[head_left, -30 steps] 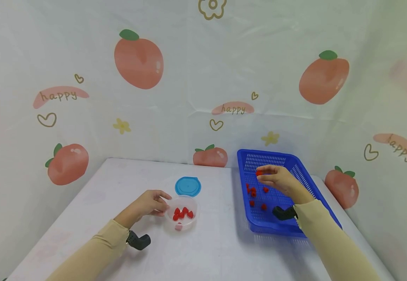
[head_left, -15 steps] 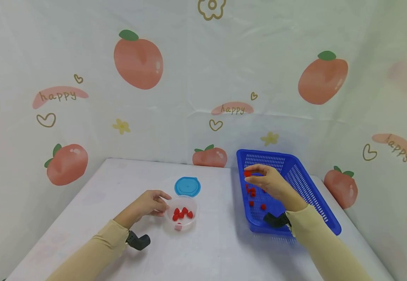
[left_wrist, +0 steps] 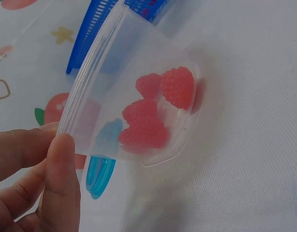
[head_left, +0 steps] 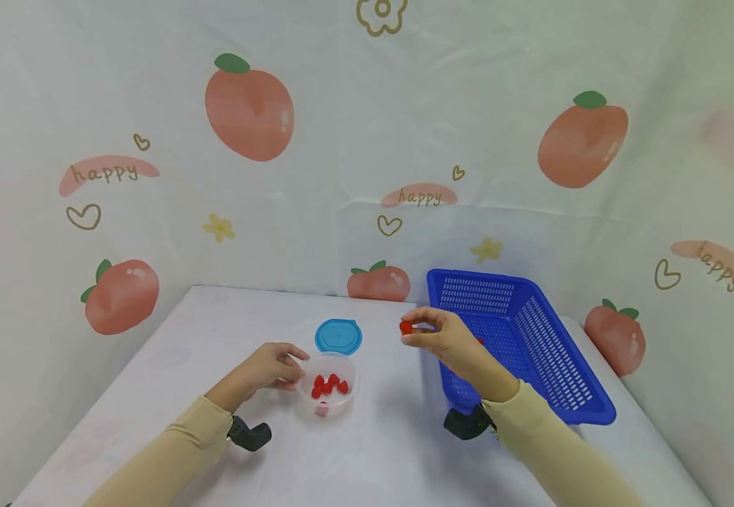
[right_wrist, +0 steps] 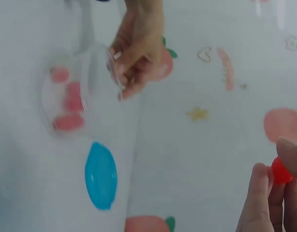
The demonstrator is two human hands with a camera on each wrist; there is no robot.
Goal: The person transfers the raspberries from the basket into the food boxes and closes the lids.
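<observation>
My left hand (head_left: pixel 271 366) pinches the rim of a clear plastic tub (left_wrist: pixel 110 63) between thumb and fingers. Several red raspberries (left_wrist: pixel 177 88) lie at the bottom of the tub, which stands on the table. My right hand (head_left: pixel 452 345) is raised between the tub and the blue basket (head_left: pixel 563 359), over the basket's left edge. Between its thumb and fingertips it holds one raspberry (right_wrist: pixel 281 171). Most of the berries in the basket are hidden behind the right hand and forearm in the head view; one red berry (head_left: pixel 480 340) peeks out.
A round blue lid (head_left: pixel 338 336) lies flat on the white table (head_left: pixel 246 317) just behind the tub. The slotted basket takes up the right side of the table. A printed cloth (head_left: pixel 316 232) with fruit drawings hangs at the back and sides.
My right hand has moved left with the raspberry, from above the basket to beyond its left edge. My left hand and the tub have stayed in place.
</observation>
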